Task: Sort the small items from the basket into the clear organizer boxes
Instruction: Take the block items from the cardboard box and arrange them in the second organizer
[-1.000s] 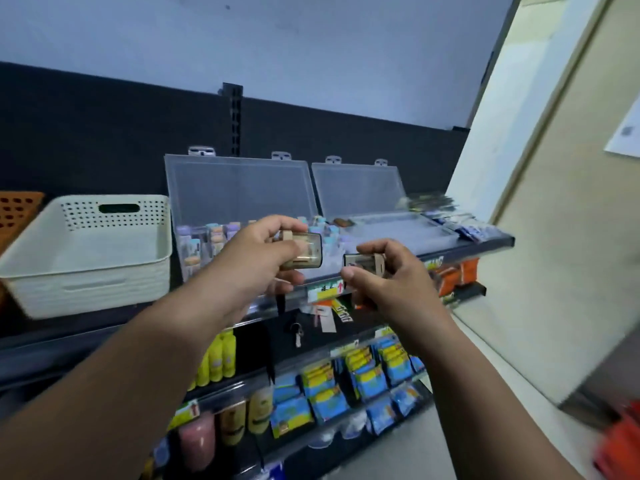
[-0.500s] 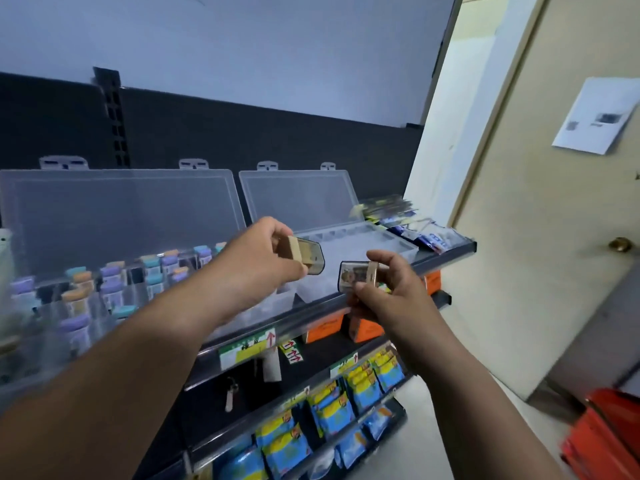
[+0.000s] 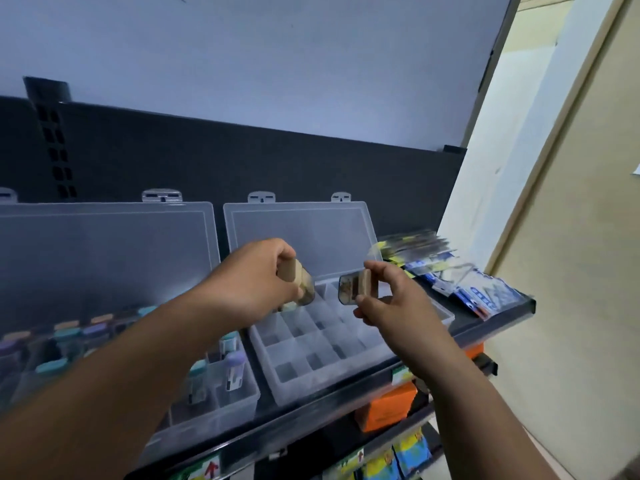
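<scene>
left hand point(image 3: 254, 284) pinches one tan-capped case point(image 3: 300, 285), right hand point(image 3: 398, 303) pinches another case point(image 3: 350, 288); organizer box point(image 3: 301, 389) below both. probably light, rigid, slick: grip the tan caps.

Both arms bare, stretched forward, hands raised in front of camera. Left forearm point(image 3: 121, 375) runs diagonally up from lower left. Left hand point(image 3: 256, 278) shows its back to camera, fingers curled, gripping small tan-capped item point(image 3: 302, 287) at fingertips. Right forearm point(image 3: 460, 386) rises from lower right. Right hand point(image 3: 391, 301) pinches second tan-capped item point(image 3: 350, 288) between thumb and fingers, other fingers loosely curled. Hands roughly level, near each other, not touching.
</scene>
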{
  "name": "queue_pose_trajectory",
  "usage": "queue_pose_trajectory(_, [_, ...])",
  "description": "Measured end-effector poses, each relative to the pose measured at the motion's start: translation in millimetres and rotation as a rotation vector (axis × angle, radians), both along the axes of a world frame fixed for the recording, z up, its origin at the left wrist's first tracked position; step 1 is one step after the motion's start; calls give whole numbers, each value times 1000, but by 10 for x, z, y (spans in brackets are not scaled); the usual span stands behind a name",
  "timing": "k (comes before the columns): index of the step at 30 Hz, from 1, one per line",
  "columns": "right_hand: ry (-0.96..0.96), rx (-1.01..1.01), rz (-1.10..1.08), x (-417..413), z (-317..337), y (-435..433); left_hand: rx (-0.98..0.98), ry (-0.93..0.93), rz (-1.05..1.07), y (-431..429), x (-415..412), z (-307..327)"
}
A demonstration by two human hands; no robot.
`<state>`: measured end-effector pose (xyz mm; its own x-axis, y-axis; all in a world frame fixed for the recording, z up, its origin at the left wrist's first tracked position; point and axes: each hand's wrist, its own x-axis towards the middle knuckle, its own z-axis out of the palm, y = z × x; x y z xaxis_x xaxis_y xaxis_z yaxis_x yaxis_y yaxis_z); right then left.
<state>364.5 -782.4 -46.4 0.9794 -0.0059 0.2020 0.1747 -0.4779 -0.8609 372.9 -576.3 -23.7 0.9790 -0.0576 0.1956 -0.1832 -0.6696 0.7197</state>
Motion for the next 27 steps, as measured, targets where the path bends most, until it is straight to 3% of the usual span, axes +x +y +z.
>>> queue_pose_trajectory(4, [-59,-140,96,532,-5,-77,78,14,101,-177,291,-36])
queue_pose_trajectory(13, [51,-363,426,1427,-36,-265,210,91,198,-570,834,-208])
queue_pose_trajectory(21, [67,-617,615,1756,-218,-174,490,234,216,-607,1011,-424])
queue_pose_trajectory(27, [77,-662,661,1865,-270,-130,561,285,237,-626,1041,-468])
